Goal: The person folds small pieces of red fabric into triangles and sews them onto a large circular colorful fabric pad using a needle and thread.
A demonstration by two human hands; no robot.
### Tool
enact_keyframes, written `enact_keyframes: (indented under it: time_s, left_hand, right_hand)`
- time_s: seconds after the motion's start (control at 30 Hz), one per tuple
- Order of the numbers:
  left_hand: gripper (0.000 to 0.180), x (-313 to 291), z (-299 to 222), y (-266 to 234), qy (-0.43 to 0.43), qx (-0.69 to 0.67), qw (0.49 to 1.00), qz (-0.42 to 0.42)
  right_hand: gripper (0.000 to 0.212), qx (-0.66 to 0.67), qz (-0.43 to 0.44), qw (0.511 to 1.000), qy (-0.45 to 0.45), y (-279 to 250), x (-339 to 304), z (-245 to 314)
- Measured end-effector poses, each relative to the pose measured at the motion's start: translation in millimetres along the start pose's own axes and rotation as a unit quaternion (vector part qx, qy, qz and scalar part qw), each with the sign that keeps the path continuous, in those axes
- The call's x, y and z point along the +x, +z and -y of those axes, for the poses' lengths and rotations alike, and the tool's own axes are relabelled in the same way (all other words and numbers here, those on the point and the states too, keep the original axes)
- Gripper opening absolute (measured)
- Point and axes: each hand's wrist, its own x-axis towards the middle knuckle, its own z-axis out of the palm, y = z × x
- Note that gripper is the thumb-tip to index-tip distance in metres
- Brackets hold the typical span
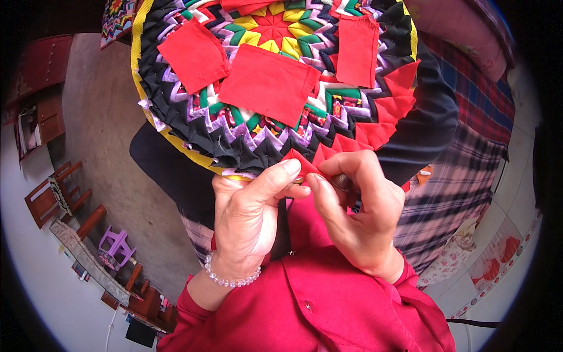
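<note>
A round patchwork mat [234, 149] of folded cloth points lies across my lap, with a yellow band around its edge and a star-like centre. Along its near right rim runs a row of red folded points [381, 120]. My left hand [249, 214] pinches the near rim, its thumb pressing on a small red cloth fold [302, 164]. From the right, my right hand [360, 208] pinches the same fold between thumb and forefinger. Something brown, partly hidden, shows at its curled fingers. Loose red cloth pieces [270, 82] rest on top of the mat.
A plaid cloth [448, 193] covers the seat on my right. Off to the left, a purple plastic stool [117, 246] and a wooden chair [58, 193] stand on the floor. A flowered bag [448, 258] lies at the lower right.
</note>
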Motion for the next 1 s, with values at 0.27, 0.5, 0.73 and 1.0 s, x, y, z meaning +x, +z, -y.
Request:
enact_keyframes:
  time_s: [0.27,0.5,0.73,1.0]
  left_hand:
    - [0.008,0.4,-6.4,-1.0,-0.001,0.014,1.000,0.001]
    - [0.010,-1.4,-9.0,-4.6,0.007,0.000,1.000,0.003]
    - [0.009,-1.5,-6.9,-3.5,0.032,0.003,0.999,0.010]
    - [0.011,-1.8,-7.5,-4.0,0.027,-0.005,0.999,0.022]
  right_hand:
    - [0.051,-0.060,0.008,0.972,-0.229,-6.9,-5.2,-21.3]
    - [0.048,-0.061,-0.010,0.974,-0.219,1.5,-12.1,-27.6]
    - [0.038,-0.006,-0.017,0.985,-0.169,-0.9,-13.6,-26.6]
    - [0.041,-0.023,0.013,0.978,-0.206,-9.3,-2.8,-18.7]
